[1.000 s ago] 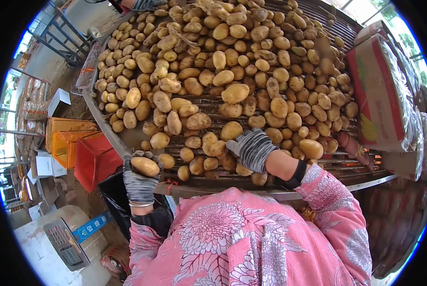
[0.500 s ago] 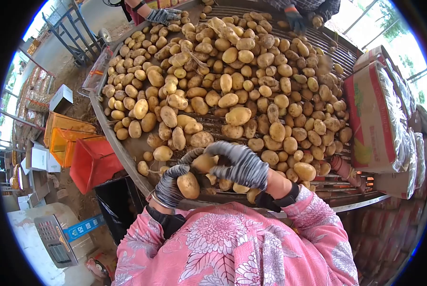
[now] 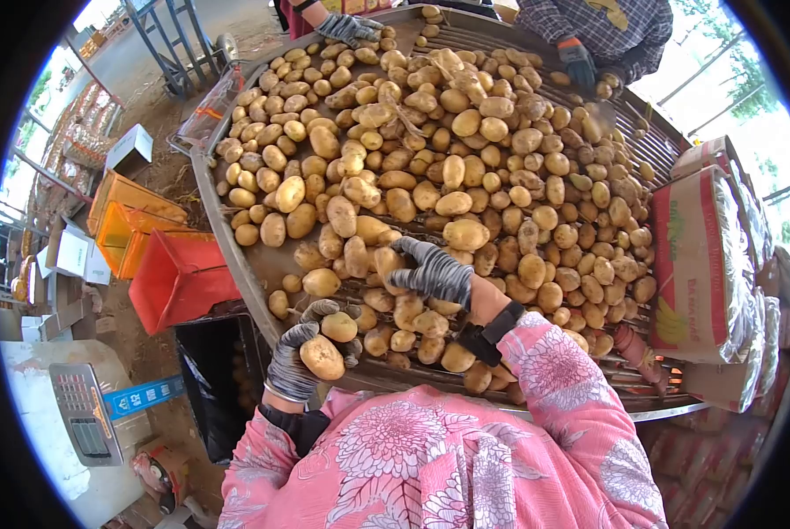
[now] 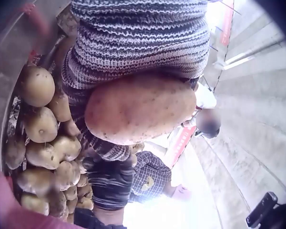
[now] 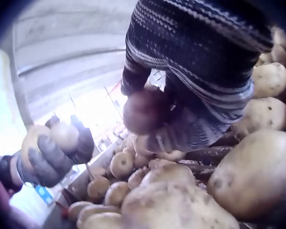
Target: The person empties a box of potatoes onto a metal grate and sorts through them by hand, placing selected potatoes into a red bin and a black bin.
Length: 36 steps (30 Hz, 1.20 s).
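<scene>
Potatoes lie heaped over a slatted metal table. My left hand, in a striped grey glove, holds two potatoes at the table's near left edge; the larger potato rests in the palm, a smaller one by the fingers. In the left wrist view the larger potato fills the space below the gloved palm. My right hand reaches over the near part of the heap, thumb and fingers round a potato. The right wrist view shows that potato between the gloved fingers.
Red and orange baskets stand left of the table, above a black-lined container and a scale. A cardboard box is at the right edge. Across the table, two people's gloved hands touch potatoes.
The hands came together near the table's front edge, then parted. My left hand now holds a second, smaller potato. My right hand has gone back over the heap and grips another potato.
</scene>
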Motion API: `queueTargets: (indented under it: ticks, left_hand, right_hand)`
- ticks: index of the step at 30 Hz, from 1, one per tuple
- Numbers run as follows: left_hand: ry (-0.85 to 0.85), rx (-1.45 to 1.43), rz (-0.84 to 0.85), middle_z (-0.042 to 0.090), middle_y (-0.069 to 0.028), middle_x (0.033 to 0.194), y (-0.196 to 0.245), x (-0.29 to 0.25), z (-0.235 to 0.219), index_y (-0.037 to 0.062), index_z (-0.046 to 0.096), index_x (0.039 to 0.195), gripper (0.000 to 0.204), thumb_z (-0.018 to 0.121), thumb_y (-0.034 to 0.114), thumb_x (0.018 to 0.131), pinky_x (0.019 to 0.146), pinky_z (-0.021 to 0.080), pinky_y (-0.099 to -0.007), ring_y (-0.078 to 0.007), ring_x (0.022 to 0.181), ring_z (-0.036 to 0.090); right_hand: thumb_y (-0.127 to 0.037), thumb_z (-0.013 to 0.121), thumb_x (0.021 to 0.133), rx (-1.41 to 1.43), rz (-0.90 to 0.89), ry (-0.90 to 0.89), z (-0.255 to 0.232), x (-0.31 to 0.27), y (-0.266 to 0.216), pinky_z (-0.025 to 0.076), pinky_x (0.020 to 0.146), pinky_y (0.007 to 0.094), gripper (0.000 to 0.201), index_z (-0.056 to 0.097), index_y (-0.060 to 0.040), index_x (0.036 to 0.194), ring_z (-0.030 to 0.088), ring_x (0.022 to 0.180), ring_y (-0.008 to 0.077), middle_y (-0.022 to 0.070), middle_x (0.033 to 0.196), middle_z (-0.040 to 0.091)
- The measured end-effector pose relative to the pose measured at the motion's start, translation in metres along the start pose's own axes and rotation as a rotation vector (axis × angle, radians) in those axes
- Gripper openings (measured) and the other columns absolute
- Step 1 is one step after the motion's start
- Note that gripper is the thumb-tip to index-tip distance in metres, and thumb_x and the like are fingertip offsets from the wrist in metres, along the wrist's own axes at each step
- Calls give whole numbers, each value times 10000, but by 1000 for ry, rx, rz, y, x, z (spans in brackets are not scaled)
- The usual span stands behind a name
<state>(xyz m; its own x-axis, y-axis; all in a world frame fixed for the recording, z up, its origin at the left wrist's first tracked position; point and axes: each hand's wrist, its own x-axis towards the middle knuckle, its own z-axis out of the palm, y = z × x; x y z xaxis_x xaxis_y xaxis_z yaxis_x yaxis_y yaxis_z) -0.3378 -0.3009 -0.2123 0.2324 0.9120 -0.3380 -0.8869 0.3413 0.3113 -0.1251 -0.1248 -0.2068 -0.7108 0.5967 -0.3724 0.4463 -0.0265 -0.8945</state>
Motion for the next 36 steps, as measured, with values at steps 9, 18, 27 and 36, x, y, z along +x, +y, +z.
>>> queueTargets:
  ticks: [9,18,27,36]
  left_hand:
    - [57,361,-105,607,-124,1124,-18,52,32,32,497,1241,544,552,451,899,853,536,-328,-237,999,618]
    - [138,39,9,583,-106,1173,-10,5,-5,32,486,1244,493,596,356,889,949,465,-365,-232,1079,572]
    - [191,-128,315,589,-92,1156,-17,-59,-29,22,498,1221,504,644,331,851,937,461,-338,-209,1064,575]
    - [179,-90,373,604,-84,1119,-36,-50,-4,49,518,1196,498,629,383,845,898,477,-388,-230,1015,593]
  right_hand:
    - [-441,562,903,227,-109,157,7,-54,-34,513,673,330,541,511,-3,1217,648,748,222,109,901,651]
    - [-303,617,871,-216,-263,132,19,-4,-71,491,706,378,290,612,-69,1042,625,803,320,140,845,641]
    - [-267,529,869,-1344,-265,-180,95,128,-78,444,882,455,292,594,-126,1117,566,1096,307,129,1154,600]
    - [-194,583,812,-1235,-159,-345,81,118,-72,494,816,440,322,573,-67,1108,604,1026,336,177,1109,619]
